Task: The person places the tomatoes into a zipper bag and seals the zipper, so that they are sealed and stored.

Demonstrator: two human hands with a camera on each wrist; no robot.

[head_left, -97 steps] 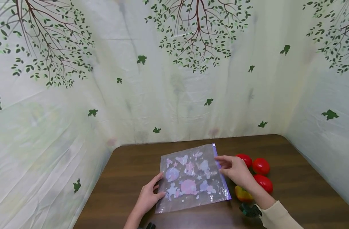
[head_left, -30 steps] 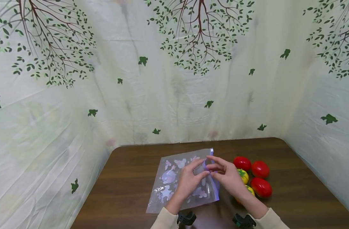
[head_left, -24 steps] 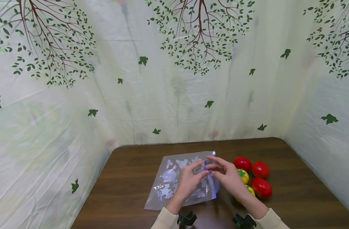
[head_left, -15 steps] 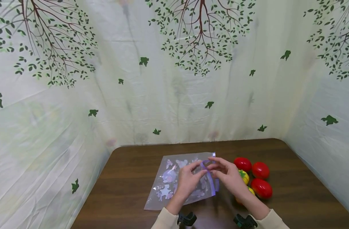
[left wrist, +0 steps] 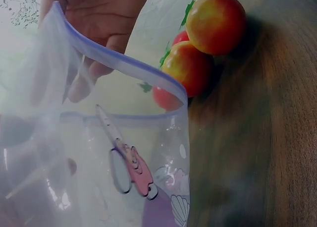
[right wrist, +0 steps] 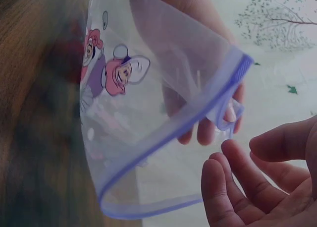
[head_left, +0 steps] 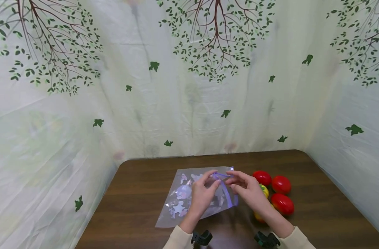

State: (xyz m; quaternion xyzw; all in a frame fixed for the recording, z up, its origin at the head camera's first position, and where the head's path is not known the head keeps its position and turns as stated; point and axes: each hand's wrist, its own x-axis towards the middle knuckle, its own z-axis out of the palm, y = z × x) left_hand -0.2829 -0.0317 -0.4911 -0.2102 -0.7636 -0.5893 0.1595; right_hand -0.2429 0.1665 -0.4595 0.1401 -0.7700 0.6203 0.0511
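A dark brown wooden table with rounded far corners fills the lower part of the scene. On its right side lie three glossy red round fruits, grouped close together; just left of them, partly hidden, are yellow-and-red fruits with green tops. Beyond the far edge hangs a pale fabric backdrop, printed with leafy branches at left, middle and right and scattered green leaves.

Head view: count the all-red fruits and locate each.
3: the leftmost red fruit by the right hand, the second red fruit right of the first, the nearest red fruit in front of the second. The hand may hide others.
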